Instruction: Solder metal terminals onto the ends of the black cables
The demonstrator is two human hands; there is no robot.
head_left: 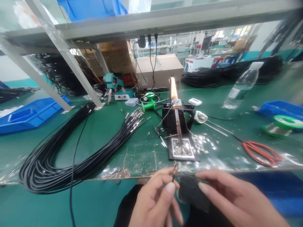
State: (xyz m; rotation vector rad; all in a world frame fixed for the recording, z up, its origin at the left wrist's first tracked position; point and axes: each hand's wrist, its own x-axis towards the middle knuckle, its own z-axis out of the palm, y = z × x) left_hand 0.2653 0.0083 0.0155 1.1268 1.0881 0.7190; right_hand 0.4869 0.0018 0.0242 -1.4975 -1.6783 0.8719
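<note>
My left hand (158, 198) pinches the end of a thin black cable (174, 177) between thumb and fingers, its bare coppery tip pointing up just before the bench edge. To its right is my right hand (233, 197), thumb and index finger slightly apart, with nothing visible between them. A dark, blurred patch lies behind its fingertips; I cannot make out what it is. Beyond the hands, a wooden-handled soldering iron (176, 104) leans on a black stand (165, 118), tip down over a small framed tray (174, 154) of metallic bits.
A looped bundle of black cables (54, 176) covers the left bench. Small pale pieces (203, 142) lie scattered beside the tray. Rightward are orange-handled scissors (248, 154), a solder spool (278, 129) and a plastic bottle (241, 88). A metal shelf (151, 23) crosses above.
</note>
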